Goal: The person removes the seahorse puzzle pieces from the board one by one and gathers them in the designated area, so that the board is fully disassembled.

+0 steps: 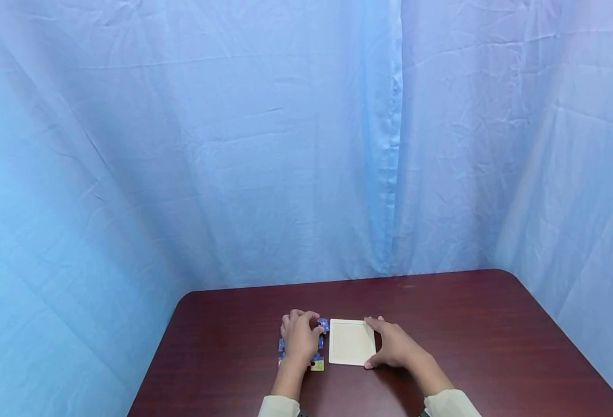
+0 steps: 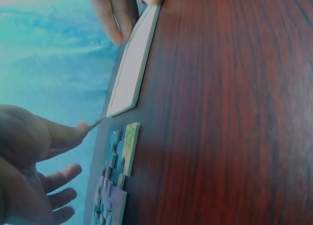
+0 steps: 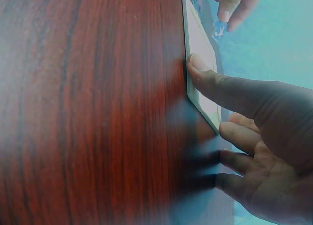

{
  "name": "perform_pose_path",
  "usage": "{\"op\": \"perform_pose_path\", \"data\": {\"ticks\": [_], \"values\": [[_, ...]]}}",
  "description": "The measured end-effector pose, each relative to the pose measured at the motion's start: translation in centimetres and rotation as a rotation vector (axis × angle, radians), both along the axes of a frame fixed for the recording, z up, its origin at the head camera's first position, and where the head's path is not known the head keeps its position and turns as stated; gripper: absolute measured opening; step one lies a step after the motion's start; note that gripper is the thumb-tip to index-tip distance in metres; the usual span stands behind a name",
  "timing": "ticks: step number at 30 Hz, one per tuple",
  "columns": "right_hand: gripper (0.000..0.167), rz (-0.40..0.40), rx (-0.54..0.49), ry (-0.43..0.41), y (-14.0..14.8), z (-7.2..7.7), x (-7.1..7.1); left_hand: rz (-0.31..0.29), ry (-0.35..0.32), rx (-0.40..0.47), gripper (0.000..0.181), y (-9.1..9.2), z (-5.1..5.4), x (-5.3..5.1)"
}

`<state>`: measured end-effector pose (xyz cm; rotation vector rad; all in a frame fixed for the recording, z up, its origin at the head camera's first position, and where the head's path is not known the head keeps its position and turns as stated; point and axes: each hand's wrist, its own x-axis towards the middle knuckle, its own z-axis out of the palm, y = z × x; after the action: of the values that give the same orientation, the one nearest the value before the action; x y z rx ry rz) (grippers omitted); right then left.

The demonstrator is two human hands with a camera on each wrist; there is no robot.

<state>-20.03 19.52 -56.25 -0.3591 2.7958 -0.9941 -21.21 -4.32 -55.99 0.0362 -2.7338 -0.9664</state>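
Note:
My left hand (image 1: 300,337) is over a group of jigsaw puzzle pieces (image 1: 317,365) and pinches one blue piece (image 3: 219,32) between thumb and finger. That piece is tilted up at the far left corner of a shallow, pale wooden puzzle tray (image 1: 352,343). The tray lies flat on the table with no pieces in it. At its right side, my right hand (image 1: 397,346) grips it, the thumb at the near corner and fingers at the far one. The left hand partly covers the puzzle pieces, which lie close together left of the tray.
A dark red-brown wooden table (image 1: 223,359) with rounded far corners bears everything. Light blue curtains (image 1: 285,174) hang behind it and on both sides.

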Motion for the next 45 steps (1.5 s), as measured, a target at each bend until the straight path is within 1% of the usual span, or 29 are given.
{"op": "perform_pose_path", "data": {"ticks": [5,12,18,23,30,38,41,45], "values": [[0.11,-0.002,-0.005,0.01,0.1,0.3,0.3,0.028,0.004,-0.011,0.019,-0.2,-0.2,-0.1],[0.108,0.005,-0.011,0.026,-0.3,0.3,0.5,0.016,-0.018,-0.056,0.02,-1.0,-0.1,0.1],[0.109,0.017,-0.013,0.013,-0.7,0.3,0.7,0.015,-0.057,-0.054,0.023,-1.4,-0.2,0.4],[0.109,0.01,-0.012,0.007,-0.8,0.4,0.5,0.012,-0.06,-0.056,0.023,-1.6,-0.3,0.3],[0.109,0.011,-0.016,0.006,-0.8,0.4,0.7,0.015,-0.091,-0.041,0.024,-1.8,-0.6,0.3],[0.11,0.002,-0.01,0.002,-0.7,0.2,0.9,0.013,-0.087,-0.044,0.024,-1.9,-0.4,0.2],[0.11,0.006,-0.004,0.01,-0.5,0.1,0.9,0.009,-0.072,-0.032,0.023,-1.9,-0.3,0.5],[0.109,0.012,-0.009,0.016,-0.4,-0.1,0.9,-0.019,-0.036,-0.024,0.021,-2.0,0.0,1.2]]}}
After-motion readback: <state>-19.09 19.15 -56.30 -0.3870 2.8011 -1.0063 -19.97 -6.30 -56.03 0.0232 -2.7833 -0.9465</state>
